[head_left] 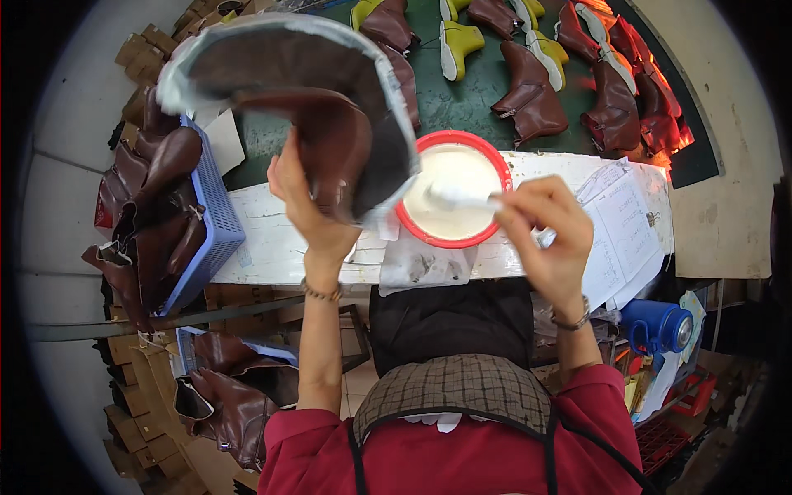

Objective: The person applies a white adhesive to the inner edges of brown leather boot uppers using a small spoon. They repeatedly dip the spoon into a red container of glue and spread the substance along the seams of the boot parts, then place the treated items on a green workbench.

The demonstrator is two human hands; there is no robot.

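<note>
My left hand [304,198] grips a brown leather boot upper [334,132], raised over the left of the white bench. Its open underside faces up, showing a dark inside, and its turned-in edge is coated white. Between the fingers of my right hand [551,235] is a brush [466,199] with a pale handle, its tip blurred. The brush is over a red bowl [429,238] of white liquid, and I cannot tell whether it touches the surface. A stained white sheet [425,266] lies at the near side of the bowl.
Brown boots [532,95] and lime-green boot forms [458,49] stand on the dark green surface beyond. Left is a blue basket [216,219] of uppers; a second basket [285,353] sits lower. Papers [619,231] and a blue flask [656,327] are at right.
</note>
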